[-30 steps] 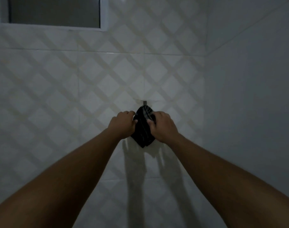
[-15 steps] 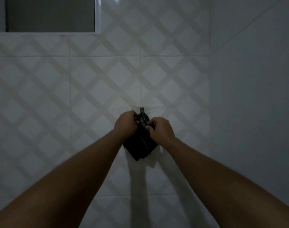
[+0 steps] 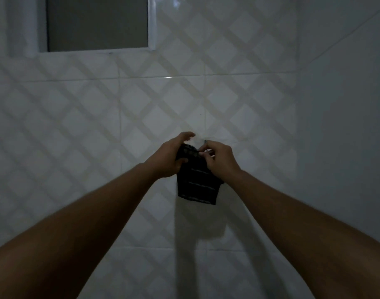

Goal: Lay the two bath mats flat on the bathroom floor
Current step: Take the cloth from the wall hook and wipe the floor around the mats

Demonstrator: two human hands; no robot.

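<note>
Item: dark striped mat (image 3: pixel 196 186), folded, hanging just below both grips, against tiled wall (image 3: pixel 98 126). Left grip (image 3: pixel 169 157) curled round its top edge; right grip (image 3: pixel 220 160) pinching same edge. Risk: thin pinch slips, mat drops bunched, not flat

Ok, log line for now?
left hand: grips dark striped cloth | right hand: pinches its top edge | cloth: held before tiled wall

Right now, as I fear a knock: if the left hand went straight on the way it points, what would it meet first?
Probably the tiled wall just beyond the left hand, which holds the dark cloth; depth is unclear.
</note>
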